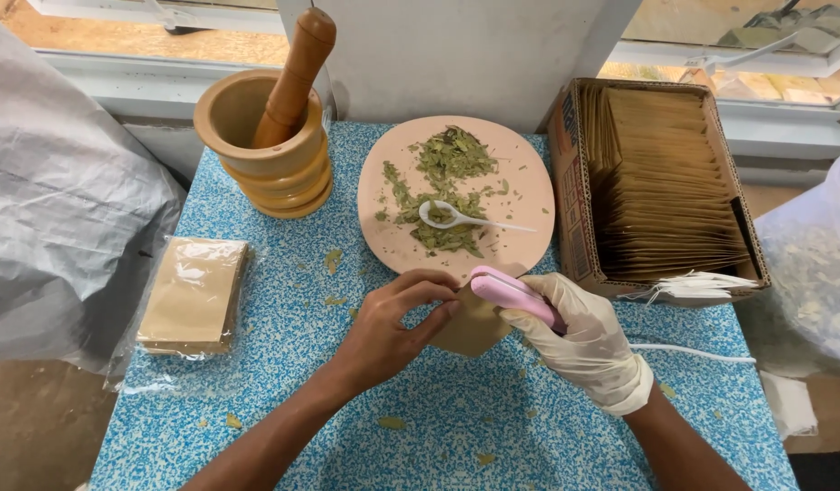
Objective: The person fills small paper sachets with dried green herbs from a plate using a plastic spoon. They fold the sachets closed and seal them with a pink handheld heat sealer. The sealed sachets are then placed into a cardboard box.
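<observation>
At the front of a blue speckled counter (283,364), a bare left hand (392,323) pinched a small brown paper bag (470,329) between closed fingers while a gloved right hand (588,341) gripped a pink sealer (515,298) clamped on the bag's top edge. Behind them lay a pink plate (520,173) of dried leaves (447,182) and a white spoon (456,216), flanked by a wooden mortar (265,145) and a cardboard box (574,209).

Two hands work at the table: one bare left hand (383,323), one gloved right hand (588,341). Between them are one tan paper pouch (470,329) and one pink sealer (515,295). I count one plate (520,191), one white spoon (461,217), one wooden mortar (270,150), one pestle (294,77), one cardboard box (574,195) and one wrapped pouch stack (192,293).
</observation>
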